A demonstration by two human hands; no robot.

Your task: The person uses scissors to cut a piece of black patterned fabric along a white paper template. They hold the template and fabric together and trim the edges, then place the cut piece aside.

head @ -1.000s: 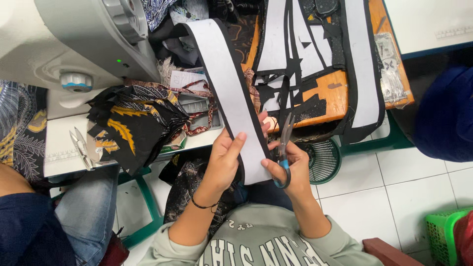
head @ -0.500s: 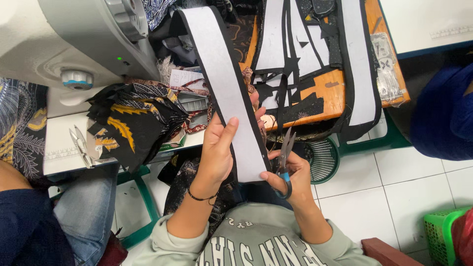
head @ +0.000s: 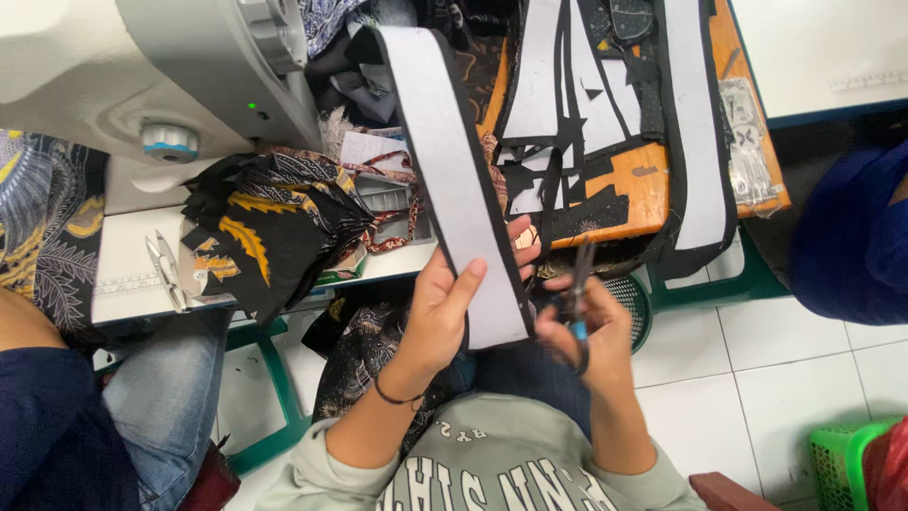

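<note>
Cluttered sewing table (head: 132,274). Left hand (head: 445,317) grips white strip (head: 454,180); right hand (head: 586,331) clasps scissors (head: 577,293). Cutting cleanly wants the strip taut.

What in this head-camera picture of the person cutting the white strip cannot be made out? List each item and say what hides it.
1. Scissors: blades blurred; cannot tell if open or touching the strip.
2. Right hand: fingers through the handles hidden by its own back.
3. Strip's top end: lost among the dark cloth scraps.
4. Sewing machine: cut off by the top edge.
5. Green basket: cut off by the corner.
</note>
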